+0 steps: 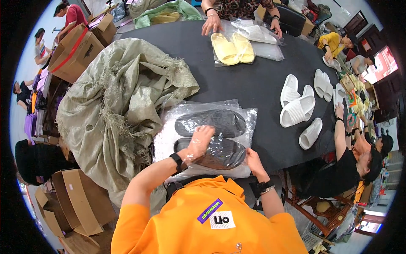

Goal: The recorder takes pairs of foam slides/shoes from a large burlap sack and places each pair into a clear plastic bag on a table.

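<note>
Two black slippers lie side by side on a pile of clear plastic bags (167,135) at the near edge of the black table (262,80). The far black slipper (211,122) rests under plastic film. My left hand (198,143) is pushed inside a clear bag and grips the near black slipper (226,153), with film over the fingers. At that slipper's right end, my right hand (253,163) pinches the edge of the same bag. My orange shirt hides the table's near edge.
A big crumpled woven sack (118,89) covers the table's left side. Several white slippers (298,110) lie to the right. Across the table another person's hands bag yellow slippers (232,48). Cardboard boxes (76,203) stand at lower left; a person in black (347,165) sits right.
</note>
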{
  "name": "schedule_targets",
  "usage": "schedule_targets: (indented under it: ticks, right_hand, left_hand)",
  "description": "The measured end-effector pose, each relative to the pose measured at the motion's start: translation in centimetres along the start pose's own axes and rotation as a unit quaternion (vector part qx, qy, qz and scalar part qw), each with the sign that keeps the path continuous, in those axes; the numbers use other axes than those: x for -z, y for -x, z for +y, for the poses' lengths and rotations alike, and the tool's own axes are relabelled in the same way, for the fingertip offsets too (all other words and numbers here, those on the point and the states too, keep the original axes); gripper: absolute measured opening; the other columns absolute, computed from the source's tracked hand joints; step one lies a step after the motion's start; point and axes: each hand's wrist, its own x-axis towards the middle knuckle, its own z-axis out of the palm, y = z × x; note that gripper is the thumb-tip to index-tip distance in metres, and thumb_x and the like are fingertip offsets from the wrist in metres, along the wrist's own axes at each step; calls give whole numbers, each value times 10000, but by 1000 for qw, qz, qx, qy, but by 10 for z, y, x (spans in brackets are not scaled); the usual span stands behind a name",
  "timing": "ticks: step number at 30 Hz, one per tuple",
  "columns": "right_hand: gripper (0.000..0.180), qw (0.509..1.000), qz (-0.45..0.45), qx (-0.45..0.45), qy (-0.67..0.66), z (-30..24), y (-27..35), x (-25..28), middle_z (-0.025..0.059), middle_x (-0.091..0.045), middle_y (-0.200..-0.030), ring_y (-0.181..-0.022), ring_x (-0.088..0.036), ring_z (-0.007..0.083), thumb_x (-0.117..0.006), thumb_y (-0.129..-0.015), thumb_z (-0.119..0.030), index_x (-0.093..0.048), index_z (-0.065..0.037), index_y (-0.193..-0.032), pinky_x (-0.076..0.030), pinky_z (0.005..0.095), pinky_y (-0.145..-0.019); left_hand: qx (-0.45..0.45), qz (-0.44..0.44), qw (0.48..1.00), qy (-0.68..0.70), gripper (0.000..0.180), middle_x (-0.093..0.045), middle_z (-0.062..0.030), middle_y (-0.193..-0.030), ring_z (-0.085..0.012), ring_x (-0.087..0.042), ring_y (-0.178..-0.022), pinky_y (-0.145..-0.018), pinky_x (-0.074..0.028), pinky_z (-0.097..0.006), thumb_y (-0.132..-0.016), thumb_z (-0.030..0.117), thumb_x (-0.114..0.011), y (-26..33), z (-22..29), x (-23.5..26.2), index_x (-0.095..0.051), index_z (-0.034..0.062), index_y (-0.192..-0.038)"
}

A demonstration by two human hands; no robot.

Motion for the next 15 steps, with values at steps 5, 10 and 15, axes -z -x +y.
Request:
schedule_targets:
  ticks: [5,10,15]
  right_hand:
    - [115,995,93,-25,39,5,8,28,24,-604,-754,-665,-548,77,-507,-877,-153,-540,-43,-864,-425,217,-584]
    - [176,990,116,-79,35,-12,18,43,34,-609,-732,-630,-540,92,-510,-880,-231,-529,-62,-838,-431,233,-562]
    - [165,989,125,-80,6,0,7,31,23,-603,-714,-609,-526,85,-509,-877,-221,-532,-69,-817,-410,228,-538]
  left_hand:
    - [-10,-88,996,-29,326,-515,-86,-1071,-278,-447,-1056,-882,-333,-440,-705,39,-499,10,-11,-23,-526,69,-1028]
    - [36,-113,993,17,229,-542,-97,-950,-276,-491,-1002,-816,-346,-449,-691,105,-526,44,-59,-8,-510,68,-916]
    - [29,-136,981,-133,335,-546,-72,-1060,-248,-462,-1071,-844,-343,-399,-652,46,-541,74,-83,43,-537,73,-986]
